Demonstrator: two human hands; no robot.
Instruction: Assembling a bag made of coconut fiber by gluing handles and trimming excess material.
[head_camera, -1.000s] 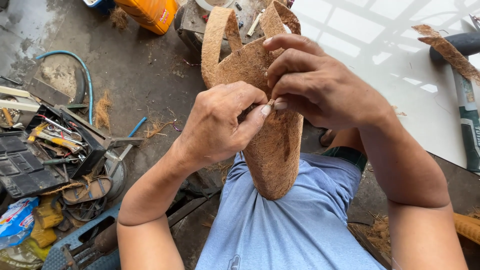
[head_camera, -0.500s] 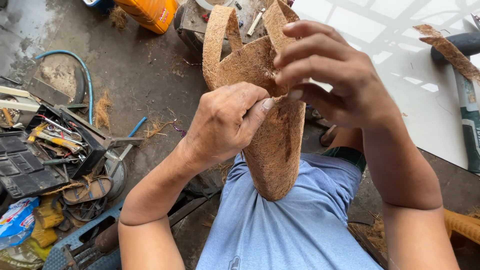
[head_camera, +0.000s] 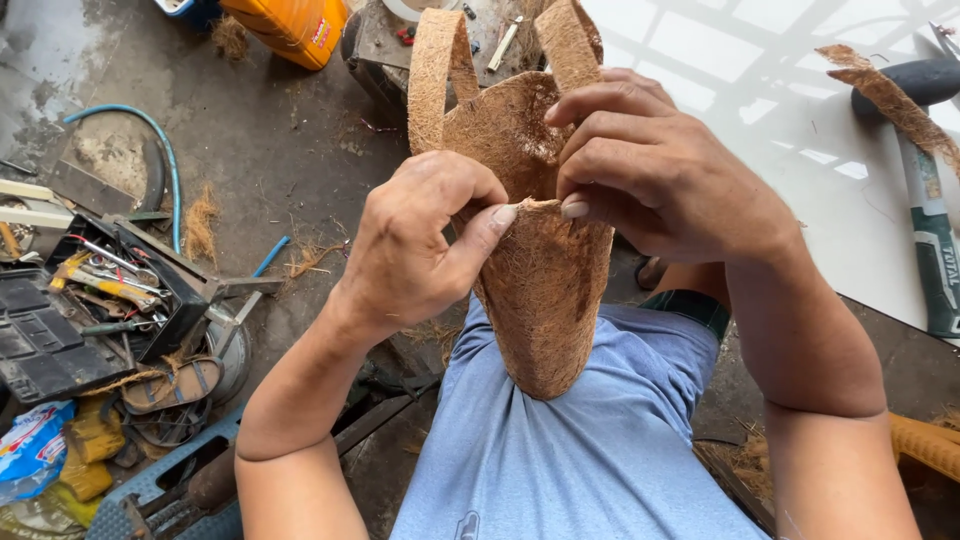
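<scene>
While both hands work at chest height above the lap, I note the coconut-fibre piece (head_camera: 540, 290) held upright between them, its rounded lower end resting against the blue shirt (head_camera: 590, 450) and its two strap-like loops (head_camera: 445, 70) rising at the top. My left hand (head_camera: 420, 250) is closed on the piece's left edge, thumb pressed to the front face. My right hand (head_camera: 660, 180) is closed over the upper right part, its fingertips (head_camera: 575, 208) pinching a small tuft of fibre right beside the left thumb. The hands are nearly touching at that pinch.

Risks, as I judge them: the fibre looks loose and frayed, so a hard pull at the tuft could tear away more than intended or open a hole in the face. The thin loops could bend or split if the grip shifts upward.

On the white table (head_camera: 800, 130) at its right edge lie a hammer (head_camera: 930, 200) and a strip of fibre (head_camera: 885, 100). The floor (head_camera: 250, 150) on the left carries an open toolbox (head_camera: 90, 300), a blue hose (head_camera: 150, 150) and an orange container (head_camera: 290, 25).
</scene>
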